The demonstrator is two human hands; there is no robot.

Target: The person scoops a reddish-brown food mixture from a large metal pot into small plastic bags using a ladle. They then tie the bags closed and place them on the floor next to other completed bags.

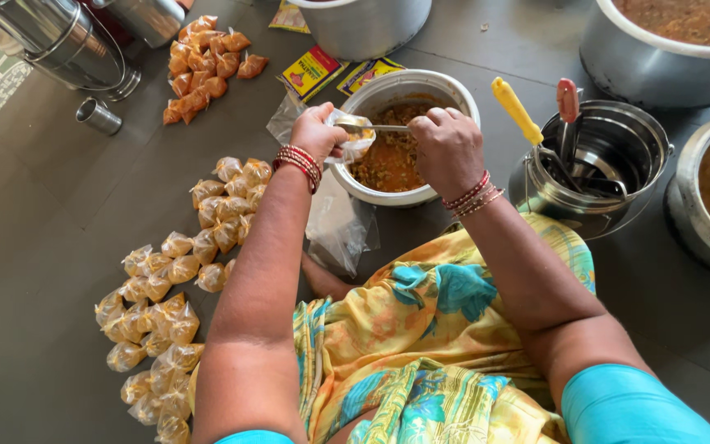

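Dozens of tied packets (176, 284) already on floor (43, 222), left hand (315, 131) pinching bag (353, 138), right hand (447, 148) gripping spoon (371, 127), bowl (408, 86) part full

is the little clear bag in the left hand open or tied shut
Open: the left hand holds the small clear plastic bag mouth-up while the metal spoon tips into it.

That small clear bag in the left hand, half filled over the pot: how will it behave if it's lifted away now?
The clear bag, pinched open by the left hand, looks thin and floppy, so it would likely sag. The spoon in the right hand is at its untied mouth; tilting could spill. The wet-looking filling probably makes it slippery.
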